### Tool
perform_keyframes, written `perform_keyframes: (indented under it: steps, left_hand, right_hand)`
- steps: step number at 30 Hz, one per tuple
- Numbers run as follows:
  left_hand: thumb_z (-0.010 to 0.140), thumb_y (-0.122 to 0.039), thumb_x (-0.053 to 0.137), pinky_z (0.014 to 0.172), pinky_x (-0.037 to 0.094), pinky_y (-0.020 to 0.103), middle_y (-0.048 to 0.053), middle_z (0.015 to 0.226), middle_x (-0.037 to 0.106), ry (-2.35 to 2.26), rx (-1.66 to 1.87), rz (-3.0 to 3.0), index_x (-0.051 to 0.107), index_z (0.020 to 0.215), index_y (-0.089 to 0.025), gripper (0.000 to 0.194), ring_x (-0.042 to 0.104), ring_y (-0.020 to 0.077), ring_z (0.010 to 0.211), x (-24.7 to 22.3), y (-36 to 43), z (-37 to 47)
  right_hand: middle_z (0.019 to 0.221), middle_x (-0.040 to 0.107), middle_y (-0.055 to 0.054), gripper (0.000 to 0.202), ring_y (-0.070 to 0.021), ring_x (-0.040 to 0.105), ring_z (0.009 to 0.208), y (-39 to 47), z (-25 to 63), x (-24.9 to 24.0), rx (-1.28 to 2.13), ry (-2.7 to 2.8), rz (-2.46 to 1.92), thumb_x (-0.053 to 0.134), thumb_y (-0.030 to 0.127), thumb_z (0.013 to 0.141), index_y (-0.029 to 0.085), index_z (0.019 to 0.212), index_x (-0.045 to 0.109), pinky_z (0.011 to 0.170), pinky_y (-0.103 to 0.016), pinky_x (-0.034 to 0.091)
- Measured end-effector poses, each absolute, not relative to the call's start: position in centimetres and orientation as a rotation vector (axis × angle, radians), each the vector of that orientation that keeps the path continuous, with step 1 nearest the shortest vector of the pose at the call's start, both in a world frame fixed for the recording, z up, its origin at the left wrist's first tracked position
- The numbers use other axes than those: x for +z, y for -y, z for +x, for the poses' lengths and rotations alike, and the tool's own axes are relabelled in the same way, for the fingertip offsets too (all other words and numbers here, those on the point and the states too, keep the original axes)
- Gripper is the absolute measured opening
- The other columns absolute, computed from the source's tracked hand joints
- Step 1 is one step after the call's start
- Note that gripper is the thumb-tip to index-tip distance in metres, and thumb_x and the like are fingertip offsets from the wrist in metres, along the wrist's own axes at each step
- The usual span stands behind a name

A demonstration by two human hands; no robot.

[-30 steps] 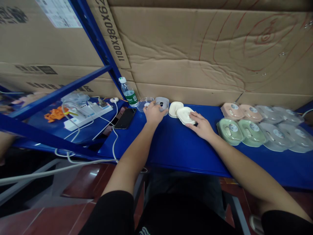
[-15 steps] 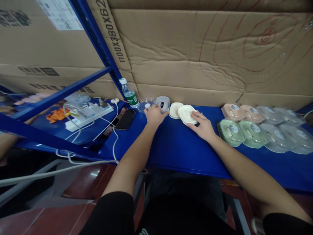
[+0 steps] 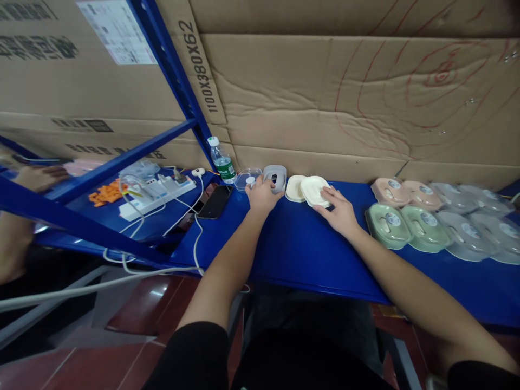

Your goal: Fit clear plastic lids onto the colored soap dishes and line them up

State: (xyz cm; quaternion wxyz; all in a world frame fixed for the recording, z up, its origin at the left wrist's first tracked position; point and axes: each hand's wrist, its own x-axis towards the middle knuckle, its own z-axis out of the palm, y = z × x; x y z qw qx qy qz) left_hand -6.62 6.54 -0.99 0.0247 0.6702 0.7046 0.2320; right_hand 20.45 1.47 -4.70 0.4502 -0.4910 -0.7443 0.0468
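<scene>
My left hand (image 3: 262, 196) has its fingers spread over the near edges of a clear round lid (image 3: 242, 180) and a grey container (image 3: 279, 174) with a dark oval opening. Its fingertips touch or hover at them; which is unclear. My right hand (image 3: 339, 212) grips the right edge of a cream square piece (image 3: 313, 190), thumb at the near side and fingers on top. That piece's left side overlaps a second cream piece (image 3: 294, 189) lying on the blue table (image 3: 300, 249).
Several lidded containers, pink, green (image 3: 389, 225) and grey, stand at the right. A water bottle (image 3: 224, 165) and a phone (image 3: 215, 201) are at the left. Beyond the blue frame (image 3: 122, 154) lie a power strip (image 3: 156, 197), orange pieces (image 3: 106, 193) and another person's arm (image 3: 16, 238).
The whole view has shifted slightly. Both hands keep nearly the same places beside the lid, container and cream pieces. Another person's hand has come into view at the far left.
</scene>
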Motion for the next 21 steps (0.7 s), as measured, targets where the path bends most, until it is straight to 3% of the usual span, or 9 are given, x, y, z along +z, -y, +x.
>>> perform_keyframes:
  steps: [11, 21]
  left_hand:
    - [0.084, -0.057, 0.072, 0.123, 0.029, 0.054, 0.015, 0.163, 0.045, -2.208, 0.704, 2.101, 0.059, 0.142, -0.027, 0.066, 0.050, 0.0375, 0.145, -0.8, -6.7, -6.7]
    - [0.085, -0.061, 0.069, 0.119, 0.033, 0.056, 0.019, 0.163, 0.044, -2.228, 0.669, 2.073, 0.052, 0.147, -0.025, 0.073, 0.051, 0.0397, 0.141, -0.6, -6.7, -6.8]
  right_hand:
    - [0.144, 0.069, -0.014, 0.046, -0.0345, 0.061, 0.139, -6.0, 16.2, -3.0, 0.210, 1.714, -1.378, 0.077, 0.048, 0.085, 0.021, 0.122, 0.080, 0.119, -0.056, 0.046]
    - [0.154, 0.059, -0.019, 0.058, -0.0395, 0.054, 0.145, -5.9, 13.6, -4.2, 0.154, 1.821, -1.535, 0.081, 0.047, 0.083, 0.014, 0.130, 0.075, 0.121, -0.056, 0.044]
